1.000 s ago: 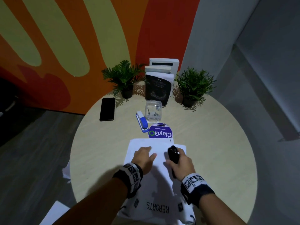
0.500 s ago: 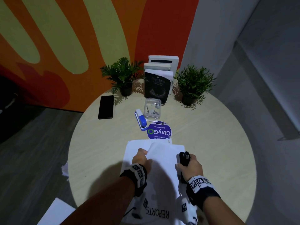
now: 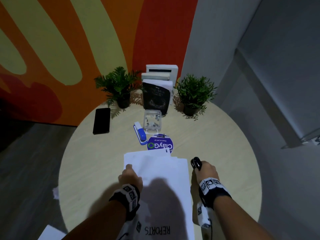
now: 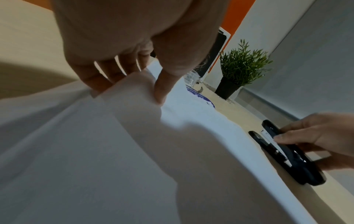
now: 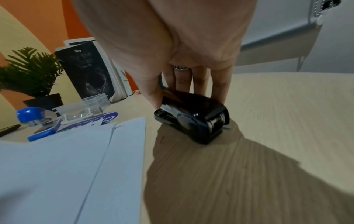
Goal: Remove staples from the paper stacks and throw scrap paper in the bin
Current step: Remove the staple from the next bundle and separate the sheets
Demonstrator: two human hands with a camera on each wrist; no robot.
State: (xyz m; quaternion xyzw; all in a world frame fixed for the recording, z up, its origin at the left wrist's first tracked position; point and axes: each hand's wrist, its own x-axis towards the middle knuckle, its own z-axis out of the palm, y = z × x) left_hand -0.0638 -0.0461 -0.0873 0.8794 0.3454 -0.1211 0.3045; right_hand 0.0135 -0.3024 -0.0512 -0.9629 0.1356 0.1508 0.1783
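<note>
A stack of white paper (image 3: 155,172) lies on the round table near me. My left hand (image 3: 129,172) pinches the left edge of the top sheet (image 4: 114,136) between thumb and fingers (image 4: 161,91) and holds it raised. To the right of the stack, my right hand (image 3: 203,168) grips a black staple remover (image 3: 196,163) that sits on the bare wood. In the right wrist view the thumb and fingers (image 5: 220,94) clasp the sides of the staple remover (image 5: 191,121). It shows in the left wrist view too, as the black staple remover (image 4: 283,153).
Beyond the stack lie a blue round ClayGo sign (image 3: 160,144), a blue stapler (image 3: 140,134) and a clear plastic box (image 3: 152,120). A black phone (image 3: 101,122) lies at the left. Standing books (image 3: 158,90) and two potted plants (image 3: 119,87) (image 3: 192,94) line the back. Crumpled paper (image 3: 55,193) lies off the table's left edge.
My right hand carried the staple remover off the paper to the table on the right. My left hand went from resting on the stack to lifting the top sheet.
</note>
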